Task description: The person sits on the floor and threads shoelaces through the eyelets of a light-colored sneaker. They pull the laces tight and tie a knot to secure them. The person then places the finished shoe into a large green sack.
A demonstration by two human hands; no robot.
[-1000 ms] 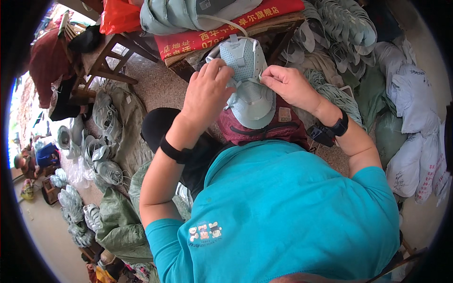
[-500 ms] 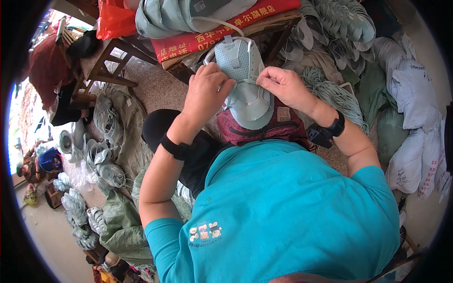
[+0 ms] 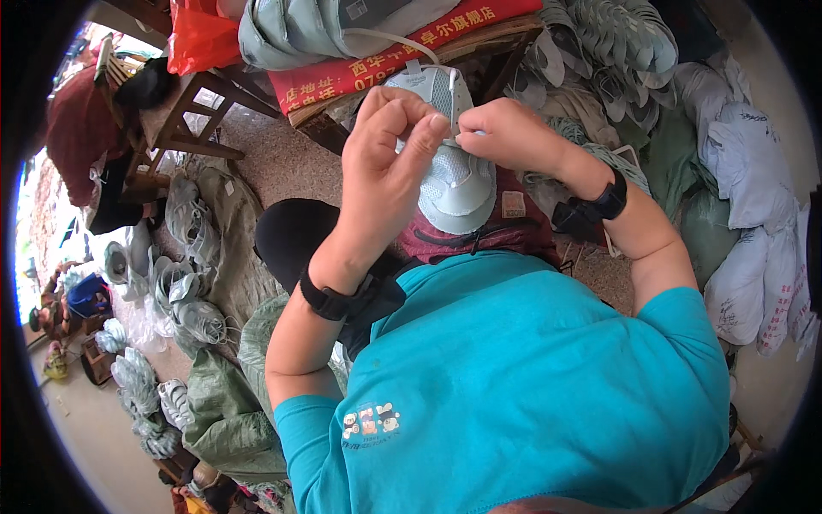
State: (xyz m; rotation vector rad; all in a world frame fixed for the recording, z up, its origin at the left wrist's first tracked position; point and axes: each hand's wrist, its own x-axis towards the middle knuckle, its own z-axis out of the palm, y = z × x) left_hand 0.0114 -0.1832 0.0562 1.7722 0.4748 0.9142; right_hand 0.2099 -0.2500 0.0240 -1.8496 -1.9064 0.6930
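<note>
A pale grey-blue shoe upper [image 3: 458, 193] lies on a maroon cloth bag [image 3: 514, 224] in front of me, its rounded toe toward my body. Over its eyelet area my left hand [image 3: 390, 158] is raised with thumb and bent fingers pinched on a pale shoelace, which is mostly hidden by the hands. Close beside it, my right hand [image 3: 514, 135] is curled, its fingertips closed on the lace as well. The two hands almost touch and cover the middle of the upper. The tongue [image 3: 419, 81] shows beyond them, near the table edge.
A wooden table [image 3: 501, 43] with a red cloth [image 3: 368, 68] bears a stack of grey-blue shoe parts [image 3: 295, 34]. Bundled laces [image 3: 569, 133] hang at right, near white sacks [image 3: 753, 163]. A wooden stool [image 3: 184, 116] and several shoes [image 3: 188, 214] are at left.
My hands have come together over the upper, the left rising and turning, the right moving left and curling in. The lace stretch that lay visible between them is now covered.
</note>
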